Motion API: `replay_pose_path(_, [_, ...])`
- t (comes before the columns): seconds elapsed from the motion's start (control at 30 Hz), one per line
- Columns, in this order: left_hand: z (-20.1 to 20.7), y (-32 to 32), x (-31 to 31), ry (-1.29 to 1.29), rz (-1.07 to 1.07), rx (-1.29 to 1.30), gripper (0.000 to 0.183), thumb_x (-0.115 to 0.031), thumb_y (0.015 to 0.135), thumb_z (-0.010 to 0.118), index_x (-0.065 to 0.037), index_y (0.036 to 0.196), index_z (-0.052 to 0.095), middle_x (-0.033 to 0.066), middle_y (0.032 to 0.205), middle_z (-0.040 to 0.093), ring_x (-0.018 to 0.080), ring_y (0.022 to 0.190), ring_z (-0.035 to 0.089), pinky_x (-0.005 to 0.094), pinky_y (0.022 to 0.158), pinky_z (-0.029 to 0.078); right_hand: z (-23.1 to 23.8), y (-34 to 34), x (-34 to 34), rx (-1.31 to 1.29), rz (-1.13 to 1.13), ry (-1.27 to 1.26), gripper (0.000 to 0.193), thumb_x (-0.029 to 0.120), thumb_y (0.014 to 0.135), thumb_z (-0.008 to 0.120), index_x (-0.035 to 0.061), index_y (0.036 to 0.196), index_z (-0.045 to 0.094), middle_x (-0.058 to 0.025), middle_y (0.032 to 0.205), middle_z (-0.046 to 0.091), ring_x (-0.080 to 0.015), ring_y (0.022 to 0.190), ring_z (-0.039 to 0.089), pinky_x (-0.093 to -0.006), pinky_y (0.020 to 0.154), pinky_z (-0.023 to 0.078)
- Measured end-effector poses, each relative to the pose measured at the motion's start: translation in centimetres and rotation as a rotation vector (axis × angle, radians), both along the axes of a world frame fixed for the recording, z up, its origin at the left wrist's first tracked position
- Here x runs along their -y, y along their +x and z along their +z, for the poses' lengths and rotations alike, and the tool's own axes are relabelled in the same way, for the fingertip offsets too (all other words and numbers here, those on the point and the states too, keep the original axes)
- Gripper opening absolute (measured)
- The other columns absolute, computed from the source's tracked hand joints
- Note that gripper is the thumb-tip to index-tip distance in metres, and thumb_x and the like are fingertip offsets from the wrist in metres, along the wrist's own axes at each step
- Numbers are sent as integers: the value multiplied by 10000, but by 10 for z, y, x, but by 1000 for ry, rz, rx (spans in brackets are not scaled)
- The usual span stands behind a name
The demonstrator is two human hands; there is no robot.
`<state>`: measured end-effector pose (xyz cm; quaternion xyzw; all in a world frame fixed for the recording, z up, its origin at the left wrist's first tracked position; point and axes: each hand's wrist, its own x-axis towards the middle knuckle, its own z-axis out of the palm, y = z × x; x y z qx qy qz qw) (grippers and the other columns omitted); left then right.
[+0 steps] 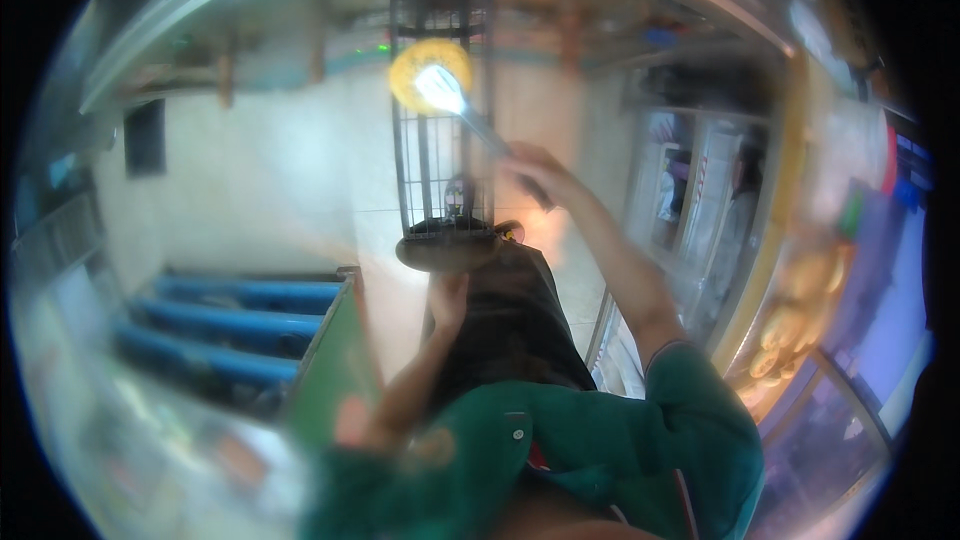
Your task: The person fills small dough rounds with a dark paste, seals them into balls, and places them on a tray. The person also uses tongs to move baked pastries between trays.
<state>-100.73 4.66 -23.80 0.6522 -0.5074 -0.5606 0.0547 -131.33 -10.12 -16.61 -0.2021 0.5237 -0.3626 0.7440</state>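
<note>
My right hand (535, 168) is closed round the dark handle of a spatula (485, 130), held out ahead of me. Its bright, glaring blade overlaps a round, flat yellow piece of food (405, 78) with browned spots, perhaps a pancake. I cannot tell whether the food rests on the blade or lies beneath it. My left hand (450, 298) is low in front of my body, at the near edge of a dark, round, plate-like thing (447, 250). Its fingers are partly hidden there and seem to grip that edge. Beyond the dark disc stretches a black wire rack (403, 175).
Blue horizontal rollers or tubes (245, 292) lie left of me beside a green panel (330, 365). On the right, a counter with a pale wooden edge (750, 325) holds round baked goods (785, 325). A glass-fronted case (700, 180) stands beside it. Much is blurred.
</note>
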Motion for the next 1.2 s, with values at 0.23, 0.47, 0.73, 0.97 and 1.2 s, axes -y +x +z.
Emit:
replay_pose_path(0.23, [7,-1,12,-15,-35,23,276,-152,895,633,-13,1134,630,193,1043,663,366,1009,615,426,880,471,-9,10,13,1,-155,-46,123,135,953,562,23,997,591,12,685,540,-45,537,472,-192,483,372])
replay_pose_path(0.47, [-54,-14,119,-265,-201,9,171,-183,927,619,-19,881,615,79,678,541,225,589,507,359,527,395,3,-23,-77,126,-387,-167,440,123,921,627,-23,1325,532,-8,829,588,-66,652,520,-206,571,430])
replay_pose_path(0.73, [-130,-84,406,491,220,-350,373,-513,954,397,-210,1079,575,-48,535,408,152,372,348,322,341,290,133,-114,-285,-324,-885,-248,271,213,919,647,21,1110,654,9,759,566,-77,635,507,-217,565,425])
replay_pose_path(0.97, [-111,-152,514,147,-45,-125,368,-268,916,616,-92,1225,522,22,632,514,128,411,451,246,346,363,237,-183,-402,-678,-1648,-12,207,280,959,606,82,902,594,-9,722,581,-77,579,524,-212,497,436])
replay_pose_path(1.2, [-23,-138,509,-462,-220,434,624,-538,851,651,-22,1185,546,106,857,597,250,647,577,381,547,486,238,-356,-472,-433,-1772,-67,372,378,967,587,15,954,507,-34,712,557,-105,538,523,-229,456,473])
